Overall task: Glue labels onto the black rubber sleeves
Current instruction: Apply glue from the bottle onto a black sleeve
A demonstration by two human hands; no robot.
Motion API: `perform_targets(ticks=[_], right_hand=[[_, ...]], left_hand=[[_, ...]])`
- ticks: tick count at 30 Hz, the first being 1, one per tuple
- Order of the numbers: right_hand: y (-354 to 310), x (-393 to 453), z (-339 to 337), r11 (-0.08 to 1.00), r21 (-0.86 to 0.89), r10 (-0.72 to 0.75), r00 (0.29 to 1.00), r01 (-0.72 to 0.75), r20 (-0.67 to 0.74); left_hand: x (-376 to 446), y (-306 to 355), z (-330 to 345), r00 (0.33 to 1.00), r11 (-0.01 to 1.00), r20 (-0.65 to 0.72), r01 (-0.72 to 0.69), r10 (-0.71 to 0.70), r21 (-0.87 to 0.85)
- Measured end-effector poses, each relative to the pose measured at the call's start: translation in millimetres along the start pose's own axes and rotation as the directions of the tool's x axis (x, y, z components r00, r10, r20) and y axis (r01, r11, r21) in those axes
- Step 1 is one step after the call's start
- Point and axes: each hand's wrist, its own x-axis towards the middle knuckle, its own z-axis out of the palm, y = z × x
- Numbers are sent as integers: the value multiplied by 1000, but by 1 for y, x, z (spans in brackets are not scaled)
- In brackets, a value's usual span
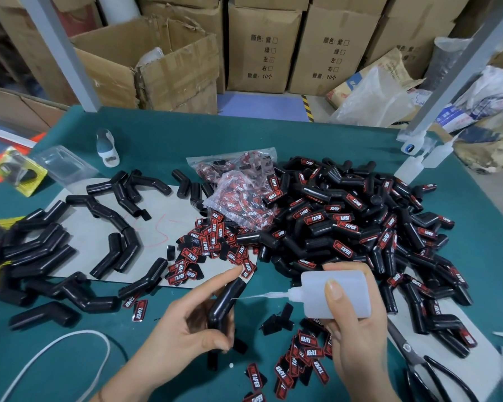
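My left hand [183, 329] grips a bent black rubber sleeve [224, 303] above the green table. My right hand [357, 335] holds a white glue bottle [337, 288] on its side, its thin nozzle tip touching the sleeve's upper part. Loose red-and-black labels [299, 361] lie under my hands, and more labels [212, 245] lie in a heap further back. A big pile of labelled sleeves [360, 224] fills the right. Unlabelled sleeves [50, 250] lie scattered at left.
Clear bags of labels [241, 192] sit mid-table on a grey sheet [169, 216]. Scissors [418, 364] lie at the right front, a white cable [55, 352] at the left front. Spare glue bottles [427, 158] stand by a post at back right. Cardboard boxes [262, 50] stand behind the table.
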Motion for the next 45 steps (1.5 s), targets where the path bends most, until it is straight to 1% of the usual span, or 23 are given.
perform_targets(ticks=[6,12,23,33,45], right_hand=[[1,0,1,1000,-15,0,1000,1,14],[2,-1,0,999,-42,0,1000,1,14],[2,-1,-1,999,-33,-25,999,26,25],[2,-2,0,1000,-28,-4,1000,5,26],[2,-3,0,998,-53,-24,999,26,33]], left_hand=[[-1,-2,-1,1000,1000,6,21,-21,-2],[0,-2,-1,1000,1000,12,13,-13,-6],[-1,1,0,1000,1000,12,16,-16,17],[0,3,1,1000,1000,5,19,-19,16],[0,-5,-2,1000,999,13,27,-28,42]])
